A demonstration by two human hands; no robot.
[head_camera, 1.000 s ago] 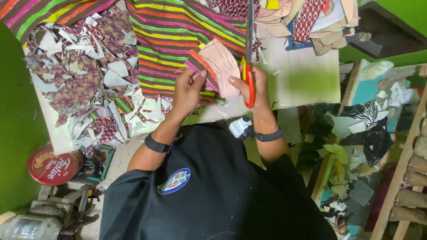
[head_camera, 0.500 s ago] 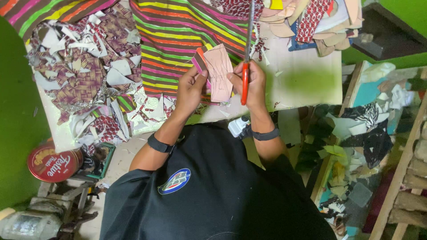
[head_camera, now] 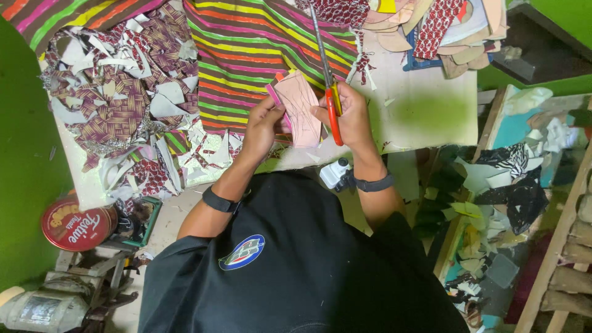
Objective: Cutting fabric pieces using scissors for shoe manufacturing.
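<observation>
The left hand (head_camera: 262, 123) grips the left edge of a pink piece (head_camera: 298, 106) of sheet material, held above the near edge of the tabletop (head_camera: 425, 111). The right hand (head_camera: 351, 117) is closed around the orange handles of one pair of scissors (head_camera: 327, 74), whose long blades point away from the person, past the piece's right edge and over a striped cloth (head_camera: 246, 55). Whether the blades bite into the piece cannot be told. Each wrist carries a dark band, two in all.

Left of the cloth lies a heap of scraps (head_camera: 117, 98), purple woven print mixed with white backing, spreading to the tabletop's near edge. A second striped cloth (head_camera: 74, 15) crosses the far left corner. At the far right a stack of cut shapes (head_camera: 444, 24), tan and red-patterned, sits beside the scissor tips. Nothing lies between the hands and the piece; the scraps crowd the left hand's side closely.

The tabletop is pale, stained green near the right hand. Below it on the left stands one round red tin (head_camera: 77, 222), and nearer still some grey metal gear (head_camera: 55, 302). A small white bottle (head_camera: 336, 172) shows under the right wrist. Right of the person, more offcuts (head_camera: 499, 185) litter the floor beside a wooden frame (head_camera: 555, 246). The walls are green.
</observation>
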